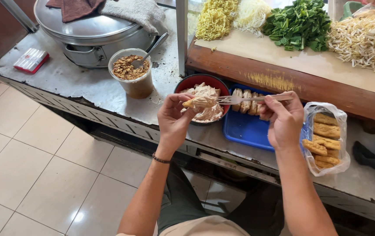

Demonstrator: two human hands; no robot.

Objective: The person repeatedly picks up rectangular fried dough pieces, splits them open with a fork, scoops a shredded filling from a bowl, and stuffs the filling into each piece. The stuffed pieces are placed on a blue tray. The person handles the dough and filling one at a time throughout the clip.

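A wrapper [199,103] is pinched in the left hand [173,120], filling pressed in by a fork [244,99] gripped in the right hand [283,120]; several finished pieces [246,101] lie on the blue tray [244,129], plenty of filling left in the red bowl [202,81].

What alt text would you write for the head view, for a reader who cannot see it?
A left hand holds a pale dumpling over a red bowl of filling while the right hand presses a fork to it. Beside them sit a blue tray, a bag of fried pieces and a metal pot.
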